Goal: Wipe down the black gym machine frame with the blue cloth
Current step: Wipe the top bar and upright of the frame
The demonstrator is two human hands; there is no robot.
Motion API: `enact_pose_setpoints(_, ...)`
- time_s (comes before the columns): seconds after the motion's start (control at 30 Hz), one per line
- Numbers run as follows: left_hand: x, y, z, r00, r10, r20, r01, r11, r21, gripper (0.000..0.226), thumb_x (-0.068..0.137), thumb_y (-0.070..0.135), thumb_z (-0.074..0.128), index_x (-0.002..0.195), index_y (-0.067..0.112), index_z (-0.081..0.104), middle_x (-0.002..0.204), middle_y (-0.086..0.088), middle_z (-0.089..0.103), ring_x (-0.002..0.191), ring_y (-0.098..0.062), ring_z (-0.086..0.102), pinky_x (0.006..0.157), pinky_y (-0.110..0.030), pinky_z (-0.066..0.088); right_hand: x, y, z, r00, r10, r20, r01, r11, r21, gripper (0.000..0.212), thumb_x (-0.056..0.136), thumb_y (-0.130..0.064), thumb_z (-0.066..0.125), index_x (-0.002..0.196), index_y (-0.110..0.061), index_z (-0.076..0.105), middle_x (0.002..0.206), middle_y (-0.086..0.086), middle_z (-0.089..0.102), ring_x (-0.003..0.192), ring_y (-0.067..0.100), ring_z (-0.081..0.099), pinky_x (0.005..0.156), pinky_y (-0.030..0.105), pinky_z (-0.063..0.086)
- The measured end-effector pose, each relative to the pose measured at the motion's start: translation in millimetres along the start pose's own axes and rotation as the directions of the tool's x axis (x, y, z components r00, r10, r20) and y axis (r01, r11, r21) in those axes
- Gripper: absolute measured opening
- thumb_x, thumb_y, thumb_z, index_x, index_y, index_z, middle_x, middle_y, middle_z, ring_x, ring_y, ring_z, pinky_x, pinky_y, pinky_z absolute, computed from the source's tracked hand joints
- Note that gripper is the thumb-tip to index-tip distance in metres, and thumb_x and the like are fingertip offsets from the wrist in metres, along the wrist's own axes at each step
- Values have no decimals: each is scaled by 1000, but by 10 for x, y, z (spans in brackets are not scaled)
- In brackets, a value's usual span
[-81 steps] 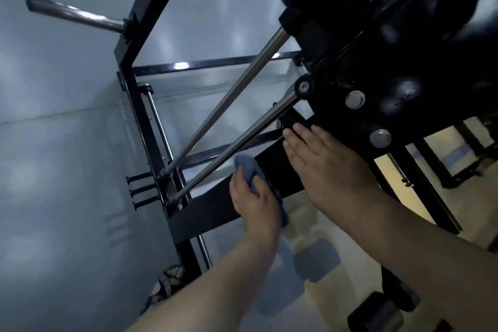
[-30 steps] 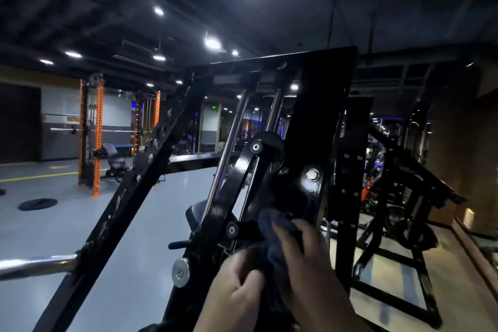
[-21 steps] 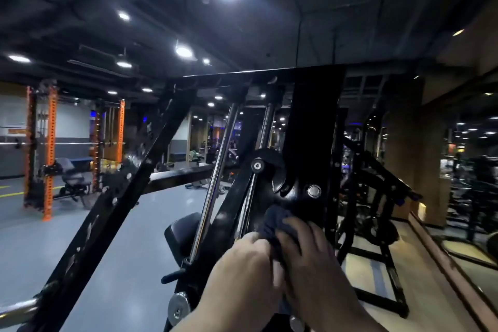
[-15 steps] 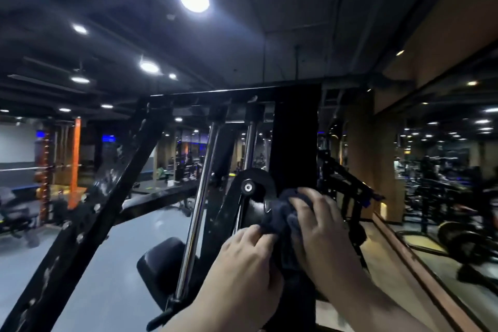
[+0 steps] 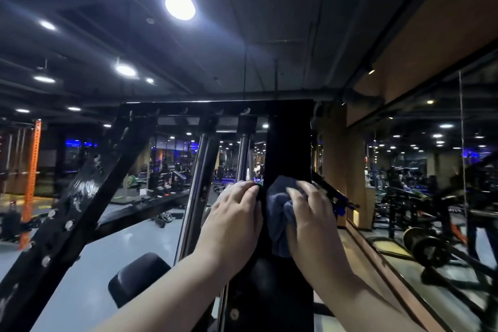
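- The right hand [image 5: 310, 213] bunches the blue cloth [image 5: 277, 215] in a closed grip against the black frame upright [image 5: 288, 143].
- The left hand [image 5: 234, 218] curls round the upright's left edge, fingertips hidden.
- The cloth's lower folds are dim.

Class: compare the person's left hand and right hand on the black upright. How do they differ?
The left hand, without cloth, curls round the left edge of the black upright; the right hand holds the bunched blue cloth against its front face. Both sit at similar height on that upright.
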State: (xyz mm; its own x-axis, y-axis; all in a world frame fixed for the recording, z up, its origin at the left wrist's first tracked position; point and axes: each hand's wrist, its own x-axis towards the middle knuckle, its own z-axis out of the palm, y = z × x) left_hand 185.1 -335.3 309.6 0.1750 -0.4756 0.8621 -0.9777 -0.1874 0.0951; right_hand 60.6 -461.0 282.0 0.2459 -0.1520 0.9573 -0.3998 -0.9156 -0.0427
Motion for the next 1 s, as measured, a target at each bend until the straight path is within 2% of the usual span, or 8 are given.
enact_pose_setpoints(0.17,-68,-44,76,1000,-3,-14,3,1000,26,59,99,43,27,143,12,53,148,-3,51,140,-23,45,114,-43,40,-9,129,-52,984,-164,75,169,983,-71,38,93,-23,62,128,-6,61,136,12,52,125,34,53,102,46,52)
enact_pose_setpoints(0.37,177,112,-27,997,-51,54,45,994,101,71,91,51,16,148,20,45,153,3,42,145,-15,33,121,-28,22,844,272,-11,998,54,13,-54,998,-29,37,100,-14,57,137,-6,53,151,14,41,138,35,40,112,47,41)
enact_pose_setpoints(0.53,358,136,6,993,-52,107,30,979,200,75,83,53,7,133,20,52,144,0,50,135,-17,46,116,-29,32,846,287,115,972,-226,63,226,974,0,32,103,-24,55,128,-5,62,143,14,51,133,35,49,103,50,51)
enact_pose_setpoints(0.6,421,147,2,992,-60,115,35,978,205,78,82,53,6,135,19,52,143,0,51,132,-18,48,114,-28,33,1078,377,94,974,-228,15,228,973,-17,32,103,-27,52,125,-6,64,140,12,54,129,34,52,104,47,49)
enact_pose_setpoints(0.77,779,195,-42,992,-92,87,92,996,2,69,85,46,19,135,12,52,140,-3,50,131,-21,48,112,-31,36,1622,370,178,997,-4,-73,5,1000,2,42,92,-13,65,132,0,58,146,22,47,133,43,45,108,51,44)
enact_pose_setpoints(0.83,957,175,-36,995,-87,44,89,994,-57,69,87,47,19,136,9,49,143,-7,47,137,-22,41,116,-30,31,1636,248,291,999,-53,-4,53,998,26,47,95,-15,61,139,-1,52,153,24,37,142,45,33,115,54,36)
enact_pose_setpoints(0.9,1118,147,-1,990,-140,36,143,983,-113,55,98,39,31,141,8,41,149,-11,38,144,-23,32,120,-30,24,1653,212,334,986,-139,89,136,990,38,50,97,-22,59,142,-3,49,156,22,32,145,44,28,117,54,34)
enact_pose_setpoints(1.0,1310,140,2,967,-254,-25,240,936,-256,51,101,26,40,148,10,31,153,-9,28,144,-21,25,114,-20,18,1785,295,237,993,-119,18,118,992,52,39,99,-22,57,134,-6,56,150,15,42,139,36,38,113,48,39)
